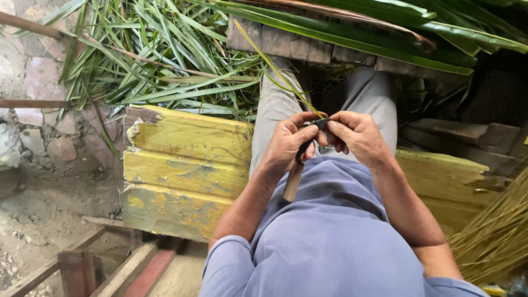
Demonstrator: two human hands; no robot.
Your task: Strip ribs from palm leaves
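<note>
Clenching a knife (300,165), the left hand (289,144) meets the right hand (357,136), pinching a leaf strip (275,69).

One head-worn camera looks steeply down from close above the person's lap, facing forward over the worn yellow-painted plank bench (181,165) toward piled long green palm leaves (165,55).

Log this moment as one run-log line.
left hand: grips knife | right hand: pinches leaf strip at blade | seat: yellow bench | right: stick bundle
</note>
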